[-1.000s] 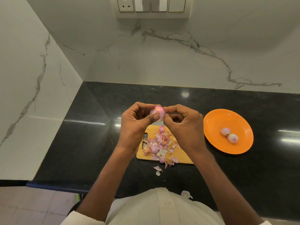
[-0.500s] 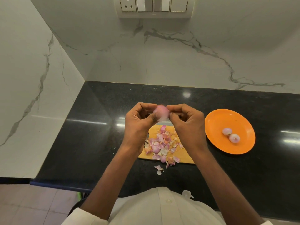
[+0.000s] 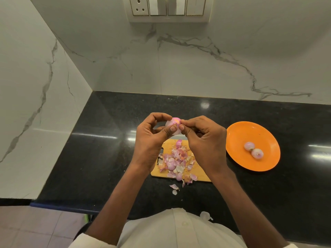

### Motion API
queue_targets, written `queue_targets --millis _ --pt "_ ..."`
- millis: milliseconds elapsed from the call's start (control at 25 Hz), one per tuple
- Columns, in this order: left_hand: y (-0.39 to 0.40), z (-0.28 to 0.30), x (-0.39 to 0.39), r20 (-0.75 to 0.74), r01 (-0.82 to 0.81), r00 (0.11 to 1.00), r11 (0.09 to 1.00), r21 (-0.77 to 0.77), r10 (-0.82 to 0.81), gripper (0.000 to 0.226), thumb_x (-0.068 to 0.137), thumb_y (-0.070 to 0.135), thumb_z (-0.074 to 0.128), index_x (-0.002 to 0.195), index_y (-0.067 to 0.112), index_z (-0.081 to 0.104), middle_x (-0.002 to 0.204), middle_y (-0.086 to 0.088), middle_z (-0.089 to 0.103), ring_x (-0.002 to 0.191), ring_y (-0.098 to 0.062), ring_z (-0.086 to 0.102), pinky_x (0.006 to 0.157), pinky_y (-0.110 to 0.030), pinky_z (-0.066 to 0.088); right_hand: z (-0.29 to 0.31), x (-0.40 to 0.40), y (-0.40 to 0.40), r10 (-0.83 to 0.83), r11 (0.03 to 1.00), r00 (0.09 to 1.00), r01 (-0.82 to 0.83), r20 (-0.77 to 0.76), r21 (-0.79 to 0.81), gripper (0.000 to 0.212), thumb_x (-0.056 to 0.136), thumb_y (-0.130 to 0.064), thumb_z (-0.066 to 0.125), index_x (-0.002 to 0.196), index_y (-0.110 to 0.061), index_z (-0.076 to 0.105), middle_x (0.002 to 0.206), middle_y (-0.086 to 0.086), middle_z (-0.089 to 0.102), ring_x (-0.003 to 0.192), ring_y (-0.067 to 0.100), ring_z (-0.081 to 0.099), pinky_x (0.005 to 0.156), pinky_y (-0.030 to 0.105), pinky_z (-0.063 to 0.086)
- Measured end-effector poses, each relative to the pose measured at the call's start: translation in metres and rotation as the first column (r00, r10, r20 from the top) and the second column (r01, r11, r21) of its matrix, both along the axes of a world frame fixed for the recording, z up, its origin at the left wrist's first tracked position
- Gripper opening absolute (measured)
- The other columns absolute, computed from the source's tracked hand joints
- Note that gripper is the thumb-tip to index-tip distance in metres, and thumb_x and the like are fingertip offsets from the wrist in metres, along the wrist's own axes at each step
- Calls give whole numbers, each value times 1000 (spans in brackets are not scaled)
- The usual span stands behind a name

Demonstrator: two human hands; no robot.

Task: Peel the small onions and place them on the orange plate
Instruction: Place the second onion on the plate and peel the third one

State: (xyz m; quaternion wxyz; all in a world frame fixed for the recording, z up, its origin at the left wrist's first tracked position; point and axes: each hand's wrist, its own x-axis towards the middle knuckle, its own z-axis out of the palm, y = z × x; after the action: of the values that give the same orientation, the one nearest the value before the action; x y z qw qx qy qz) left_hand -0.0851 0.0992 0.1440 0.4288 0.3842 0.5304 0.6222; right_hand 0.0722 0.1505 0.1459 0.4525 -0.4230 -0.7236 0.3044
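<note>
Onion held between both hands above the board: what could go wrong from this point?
1. The onion is pinched by fingertips only, left hand and right hand; a slip could drop it onto the peel pile or the counter.
2. Peels already lie off the cutting board; more may scatter toward the counter edge.
3. The two peeled onions sit loose on the orange plate; a careless placement could knock them rolling.

No readable text, labels or numbers anywhere.
</note>
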Motion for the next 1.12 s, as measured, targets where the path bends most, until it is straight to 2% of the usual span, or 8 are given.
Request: queue_targets --millis 160,280,360,520,680,880,1120 --pt "0 0 -4 -13 -22 1000 1000 1 22 31 89 9 77 118 7 68 115 -3 75 104 -21 76 87 -33 61 -1 -3 -2 12 992 997 -21 72 121 11 94 -14 78 103 -7 78 94 2 75 84 9 70 74 23 59" --pt "0 1 -10 -6 -26 1000 999 20 26 33 90 10 75 122 6 68 117 -7 75 110 -22 73 90 -32 60 1 -3 1 69 990 993 -81 99 118 29 97 -13 74 126 -11 73 104 2 74 91 8 69 80 20 60" --pt "0 2 -15 -11 -1 1000 999 37 1 31 95 8 70 125 2 68 117 -8 76 110 -23 74 90 -30 60 2 -1 5 154 981 979 -167 131 97 38 99 -20 70 136 -15 69 110 1 73 95 10 69 80 21 60" --pt "0 3 -19 -90 40 995 998 44 -36 25 100 10 63 123 3 70 116 -7 77 110 -25 74 93 -35 61 7 0 9 234 967 961 -245 150 64 31 94 -25 77 123 -15 74 102 -3 72 89 11 70 75 29 62" --pt "-1 4 -14 -140 73 988 997 37 -67 20 102 2 59 117 8 72 111 -4 77 107 -24 75 87 -32 62 10 -1 10 300 953 930 -303 215 -18 32 88 -33 83 114 -20 70 95 -5 68 83 12 66 72 31 61" --pt "-1 4 -9 -166 77 983 997 24 -72 26 103 -3 57 112 14 74 105 -3 78 103 -22 76 84 -30 61 7 -3 11 301 953 925 -295 232 -60 20 91 -24 82 105 -20 67 89 -8 64 80 10 59 69 20 49" --pt "-2 0 -7 -115 89 989 996 -12 -90 21 102 -1 59 114 6 75 105 -10 79 101 -25 76 83 -33 63 2 0 13 335 942 907 -324 254 -84 17 92 -13 80 96 -20 65 84 -6 61 78 13 57 65 27 48"
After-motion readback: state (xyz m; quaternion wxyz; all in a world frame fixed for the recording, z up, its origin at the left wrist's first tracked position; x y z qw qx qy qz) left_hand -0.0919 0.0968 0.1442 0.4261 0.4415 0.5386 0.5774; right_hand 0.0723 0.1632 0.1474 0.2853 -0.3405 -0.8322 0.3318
